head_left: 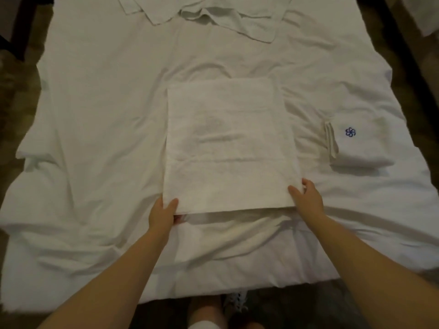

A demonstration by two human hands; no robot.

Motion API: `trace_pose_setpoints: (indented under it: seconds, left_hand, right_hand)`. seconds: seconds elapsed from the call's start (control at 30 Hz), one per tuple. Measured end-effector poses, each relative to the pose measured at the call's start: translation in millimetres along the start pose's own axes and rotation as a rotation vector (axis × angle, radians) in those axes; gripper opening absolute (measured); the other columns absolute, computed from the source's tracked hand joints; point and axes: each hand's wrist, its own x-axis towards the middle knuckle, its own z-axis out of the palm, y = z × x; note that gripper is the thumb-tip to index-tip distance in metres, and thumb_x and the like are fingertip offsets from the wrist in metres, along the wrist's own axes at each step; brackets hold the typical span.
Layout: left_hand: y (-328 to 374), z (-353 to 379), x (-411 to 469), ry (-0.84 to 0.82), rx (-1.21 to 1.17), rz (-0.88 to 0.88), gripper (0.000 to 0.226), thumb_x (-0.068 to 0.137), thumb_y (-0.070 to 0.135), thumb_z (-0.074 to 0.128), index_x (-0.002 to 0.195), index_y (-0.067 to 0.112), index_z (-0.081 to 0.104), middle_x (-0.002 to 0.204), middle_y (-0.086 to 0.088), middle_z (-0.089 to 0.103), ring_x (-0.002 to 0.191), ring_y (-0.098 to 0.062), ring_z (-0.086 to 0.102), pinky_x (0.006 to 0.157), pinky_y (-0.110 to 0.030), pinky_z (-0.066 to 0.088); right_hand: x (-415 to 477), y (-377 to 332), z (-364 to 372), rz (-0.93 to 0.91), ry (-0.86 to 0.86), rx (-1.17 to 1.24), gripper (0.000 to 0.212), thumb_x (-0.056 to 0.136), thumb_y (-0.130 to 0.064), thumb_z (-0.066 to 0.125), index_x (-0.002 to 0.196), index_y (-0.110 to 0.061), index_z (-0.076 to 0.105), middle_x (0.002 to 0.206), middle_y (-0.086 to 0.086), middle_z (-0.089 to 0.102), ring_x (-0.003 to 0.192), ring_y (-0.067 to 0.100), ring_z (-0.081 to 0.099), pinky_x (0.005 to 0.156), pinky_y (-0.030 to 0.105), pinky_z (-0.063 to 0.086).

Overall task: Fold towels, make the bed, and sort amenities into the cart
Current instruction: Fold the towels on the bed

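Note:
A white towel, folded into a flat rectangle, lies in the middle of the bed. My left hand pinches its near left corner, thumb on top and fingers underneath. My right hand grips its near right corner the same way. The near edge is lifted slightly off the sheet. A second folded white towel with a blue flower emblem rests to the right, near the bed's right edge.
The white sheet is wrinkled all over the bed. Crumpled white linen lies at the far end. Dark floor shows on both sides, with a dark frame at the right. My legs and a shoe are below the near edge.

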Motion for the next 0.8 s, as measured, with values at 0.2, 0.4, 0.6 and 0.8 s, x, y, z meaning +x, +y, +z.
trace_pose_setpoints:
  seconds: [0.2, 0.4, 0.6, 0.8]
  left_hand:
    - [10.7, -0.3, -18.4, 0.038, -0.045, 0.074, 0.030, 0.096, 0.016, 0.052, 0.126, 0.012, 0.045, 0.117, -0.009, 0.049, 0.095, -0.026, 0.052, 0.064, -0.029, 0.048]
    - [14.2, -11.3, -33.6, 0.028, 0.004, 0.206, 0.036, 0.095, 0.013, 0.052, 0.130, 0.020, 0.047, 0.115, -0.004, 0.049, 0.089, -0.022, 0.053, 0.064, -0.028, 0.049]
    - [6.1, -25.5, -49.8, 0.041, -0.018, 0.082, 0.015, 0.092, 0.011, 0.057, 0.106, 0.006, 0.060, 0.088, -0.008, 0.058, 0.062, -0.018, 0.050, 0.050, -0.022, 0.048]
    - [73.7, -15.8, -45.1, 0.174, 0.032, 0.186, 0.041, 0.087, 0.029, 0.067, 0.059, 0.008, 0.046, 0.051, -0.004, 0.047, 0.047, -0.021, 0.041, 0.053, -0.031, 0.043]
  right_hand:
    - [-17.9, -3.0, -9.5, -0.026, 0.046, 0.090, 0.048, 0.094, -0.028, 0.057, 0.134, -0.008, 0.043, 0.130, 0.016, 0.054, 0.114, 0.032, 0.052, 0.081, 0.027, 0.035]
    - [-32.1, 1.0, -17.0, -0.107, 0.047, 0.158, 0.040, 0.093, -0.027, 0.057, 0.131, -0.029, 0.045, 0.108, 0.011, 0.056, 0.095, 0.030, 0.056, 0.078, 0.031, 0.043]
    - [-53.1, 20.3, -26.9, -0.131, -0.015, 0.176, 0.016, 0.093, -0.021, 0.058, 0.108, -0.027, 0.061, 0.102, 0.005, 0.061, 0.088, 0.022, 0.057, 0.069, 0.028, 0.047]
    - [-31.6, -57.9, -48.2, -0.092, 0.059, 0.396, 0.008, 0.090, -0.021, 0.062, 0.088, -0.015, 0.065, 0.087, 0.006, 0.062, 0.075, 0.018, 0.056, 0.060, 0.029, 0.048]
